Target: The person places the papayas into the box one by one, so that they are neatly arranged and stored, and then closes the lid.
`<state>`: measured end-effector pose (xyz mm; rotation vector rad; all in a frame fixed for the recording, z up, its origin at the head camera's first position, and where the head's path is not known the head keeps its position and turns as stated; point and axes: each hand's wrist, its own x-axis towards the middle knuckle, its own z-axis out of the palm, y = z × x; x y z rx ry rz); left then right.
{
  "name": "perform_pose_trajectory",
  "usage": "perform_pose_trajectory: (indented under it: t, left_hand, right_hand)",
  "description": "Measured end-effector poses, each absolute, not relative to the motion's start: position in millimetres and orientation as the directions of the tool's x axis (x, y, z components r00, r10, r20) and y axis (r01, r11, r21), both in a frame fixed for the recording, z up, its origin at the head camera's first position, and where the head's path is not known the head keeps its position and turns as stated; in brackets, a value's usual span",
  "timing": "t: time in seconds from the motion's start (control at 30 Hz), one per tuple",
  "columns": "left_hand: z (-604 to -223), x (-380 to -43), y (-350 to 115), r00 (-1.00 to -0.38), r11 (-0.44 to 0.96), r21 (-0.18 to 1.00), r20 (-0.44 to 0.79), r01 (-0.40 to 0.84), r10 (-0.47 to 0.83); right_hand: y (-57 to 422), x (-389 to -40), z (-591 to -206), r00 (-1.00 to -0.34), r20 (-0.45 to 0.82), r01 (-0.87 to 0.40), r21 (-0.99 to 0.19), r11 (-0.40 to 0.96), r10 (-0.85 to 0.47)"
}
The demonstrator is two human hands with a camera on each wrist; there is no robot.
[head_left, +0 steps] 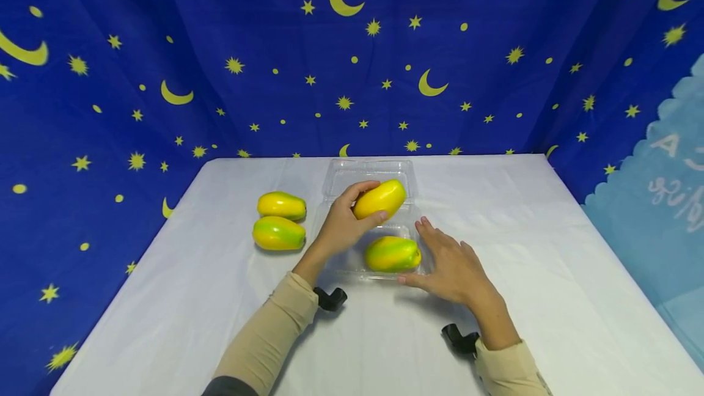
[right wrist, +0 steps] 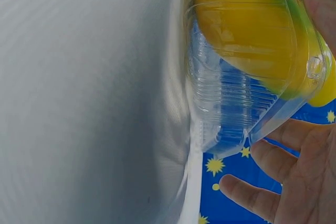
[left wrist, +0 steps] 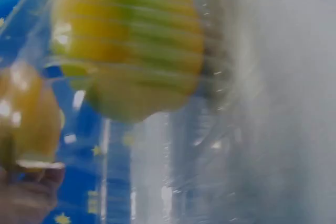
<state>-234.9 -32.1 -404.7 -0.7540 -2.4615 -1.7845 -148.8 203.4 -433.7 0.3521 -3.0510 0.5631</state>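
Note:
My left hand (head_left: 343,222) grips a yellow papaya (head_left: 385,197) between thumb and fingers, over the clear plastic clamshell box (head_left: 352,260). Inside the near part of the box lies a green-and-yellow papaya (head_left: 392,254). At the box's right side is my right hand (head_left: 453,267), fingers spread and thumb near the front edge. In the right wrist view, the fingers (right wrist: 273,161) stay extended beside the clear wall (right wrist: 231,98). The blurred left wrist view shows the boxed papaya (left wrist: 131,35) through plastic, with the held one (left wrist: 31,114) at far left.
Two more papayas, an upper one (head_left: 282,206) and a lower one (head_left: 278,233), lie on the white tablecloth (head_left: 181,298) left of the box. The open lid (head_left: 368,171) lies flat behind the base. A blue star-and-moon curtain (head_left: 308,41) hangs behind the table.

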Motion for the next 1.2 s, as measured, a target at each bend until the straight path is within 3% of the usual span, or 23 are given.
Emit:
perform_pose_trajectory:
  t: [0.27, 1.2]
  left_hand:
    - [-416.7, -234.6, -25.8, -0.868, 0.343, 0.855, 0.214, 0.388, 0.448]
    - [-429.0, -232.3, -16.0, -0.893, 0.487, 0.795, 0.145, 0.362, 0.427]
  right_hand:
    - [203.7, -149.4, -435.0, -0.974, 0.064, -0.224, -0.346, 0.911, -0.216]
    - [203.1, -149.8, -435.5, -0.977, 0.052, -0.212, -0.364, 0.907, -0.207]
